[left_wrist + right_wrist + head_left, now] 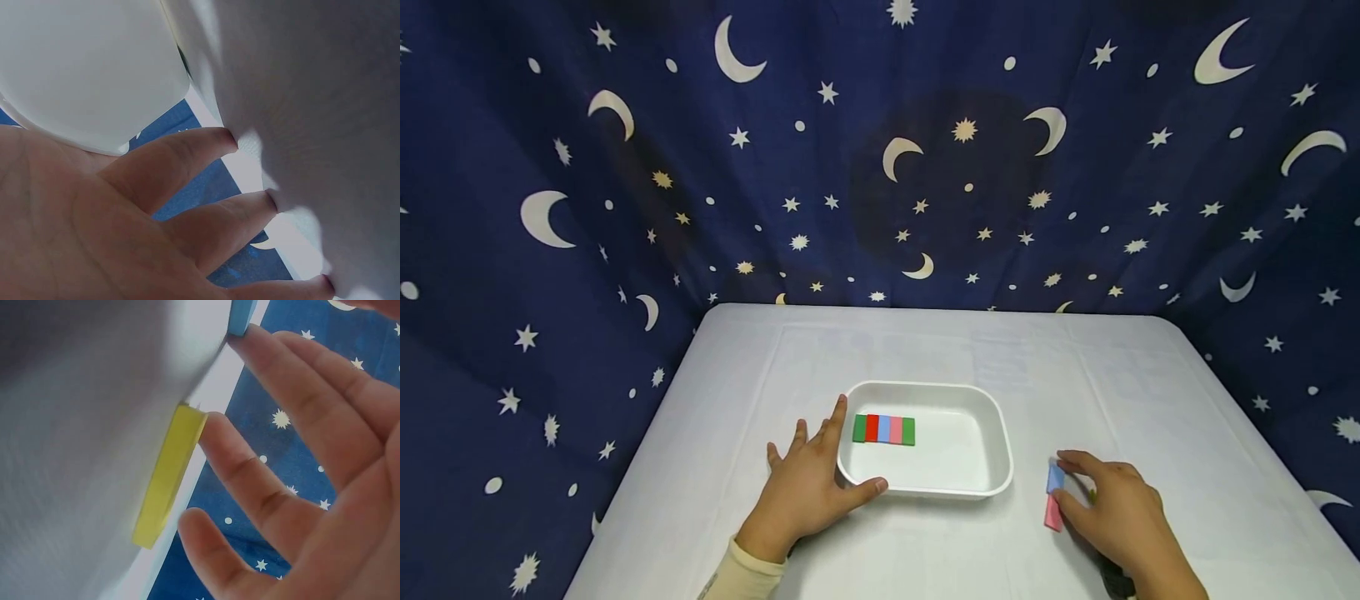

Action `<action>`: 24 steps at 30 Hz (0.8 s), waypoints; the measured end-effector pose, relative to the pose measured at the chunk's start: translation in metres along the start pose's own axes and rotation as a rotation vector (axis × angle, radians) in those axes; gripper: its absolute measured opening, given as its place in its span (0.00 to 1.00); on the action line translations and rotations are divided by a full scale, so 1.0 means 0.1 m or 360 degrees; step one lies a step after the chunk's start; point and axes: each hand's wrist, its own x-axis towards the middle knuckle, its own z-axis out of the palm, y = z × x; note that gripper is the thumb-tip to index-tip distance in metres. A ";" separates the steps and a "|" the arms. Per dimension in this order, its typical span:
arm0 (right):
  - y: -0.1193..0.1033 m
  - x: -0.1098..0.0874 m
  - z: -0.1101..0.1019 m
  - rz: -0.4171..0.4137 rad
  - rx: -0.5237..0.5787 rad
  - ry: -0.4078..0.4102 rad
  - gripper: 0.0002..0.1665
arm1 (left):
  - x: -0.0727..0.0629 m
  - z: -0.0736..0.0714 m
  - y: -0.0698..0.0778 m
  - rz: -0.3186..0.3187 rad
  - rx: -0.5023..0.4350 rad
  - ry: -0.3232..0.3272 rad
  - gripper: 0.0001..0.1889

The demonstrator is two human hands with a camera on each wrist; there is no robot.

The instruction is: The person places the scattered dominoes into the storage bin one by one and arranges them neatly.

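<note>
A white tray (pixel 925 492) stands mid-table. In it a row of small coloured tiles (pixel 883 429) lies side by side: green, red, light blue, pink, green. My left hand (pixel 805 492) is spread at the tray's left end, index finger along the rim and thumb at the front edge; its other fingertips rest on the table in the left wrist view. Right of the tray, my right hand (pixel 1116 504) pinches a light blue tile (pixel 1056 477) between thumb and index finger. A pink tile (pixel 1053 513) adjoins its near end. Under that hand lies a yellow tile (pixel 169 478), a fingertip at its end.
White cloth (pixel 745 367) covers the table. Behind it and along both sides hangs a dark blue curtain (pixel 850 167) printed with moons and stars. The right half of the tray floor (pixel 955 442) shows bare white.
</note>
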 end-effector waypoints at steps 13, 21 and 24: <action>-0.05 0.00 0.03 0.0051 -0.0024 -0.0030 0.38 | 0.01 0.01 0.00 -0.0003 0.0011 -0.0012 0.66; -0.02 0.00 0.05 -0.0026 -0.0012 0.0046 0.36 | 0.01 0.01 0.00 -0.0001 0.0011 -0.0006 0.65; -0.02 0.01 0.04 -0.0051 -0.0018 0.0053 0.35 | 0.01 0.00 0.00 -0.0004 0.0015 -0.0007 0.66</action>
